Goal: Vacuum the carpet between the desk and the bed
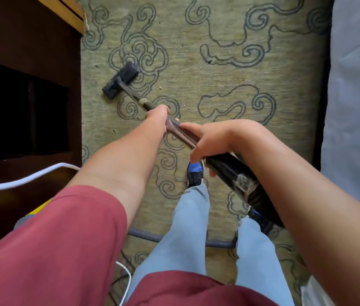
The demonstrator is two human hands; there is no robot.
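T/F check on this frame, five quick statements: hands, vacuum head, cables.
1. Both hands grip the vacuum wand. True: left hand ahead, right hand behind.
2. The vacuum head sits against the bed. False: it is near the desk.
3. The head is on the patterned carpet. True.
4. The white cable lies on the bed side. False: it is on the desk side.
5. The right hand is empty. False: it holds the wand.

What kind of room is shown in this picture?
Probably a bedroom: a patterned carpet lies between dark wooden furniture, likely a desk, and a grey mattress edge.
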